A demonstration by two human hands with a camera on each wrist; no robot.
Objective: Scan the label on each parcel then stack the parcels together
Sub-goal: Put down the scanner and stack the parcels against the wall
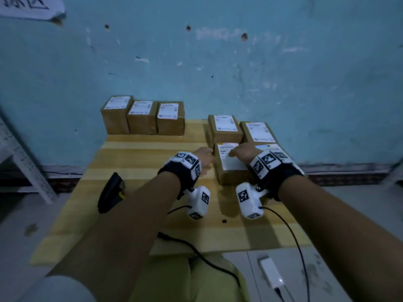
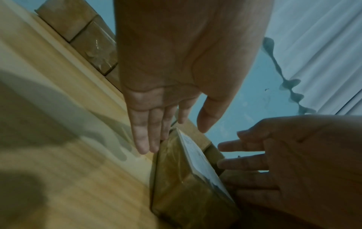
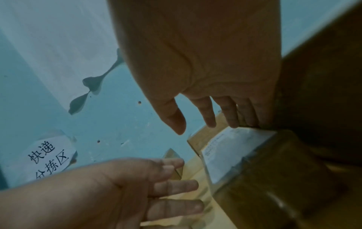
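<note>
A brown parcel with a white label lies at the front of the right group on the wooden table. My left hand has straight fingers against the parcel's left side. Over its right top edge my right hand spreads its fingers straight, gripping nothing. Whether they touch the label I cannot tell. The black scanner lies on the table to the left, away from both hands.
Three labelled parcels stand in a row at the table's back left. Two more sit behind the front one and another lies under my right wrist. Blue wall behind; a metal rack at left.
</note>
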